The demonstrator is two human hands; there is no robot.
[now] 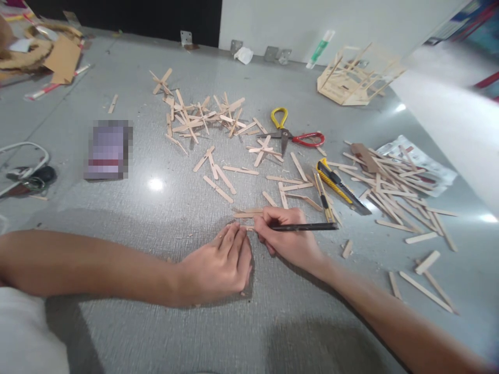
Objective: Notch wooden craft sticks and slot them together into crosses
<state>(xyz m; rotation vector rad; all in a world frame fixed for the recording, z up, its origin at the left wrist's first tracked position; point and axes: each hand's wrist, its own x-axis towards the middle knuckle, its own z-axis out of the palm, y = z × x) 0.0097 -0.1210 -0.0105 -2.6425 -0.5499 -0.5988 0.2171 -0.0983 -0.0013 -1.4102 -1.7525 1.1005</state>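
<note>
My left hand is closed, its fingers pressed together and bearing down on a craft stick on the table; only a short end of the stick shows. My right hand grips a slim black pen in a writing hold, its back end pointing right. The pen's tip is hidden behind the fingers, beside the craft stick. Just beyond my hands lies another craft stick. Several loose sticks lie farther forward, near a yellow utility knife and a smaller cutter.
Scissors with yellow and red handles lie open at the middle back. Crossed stick pieces are heaped left of them. A pile of sticks is at right, with a stick frame behind. A blurred purple object lies left.
</note>
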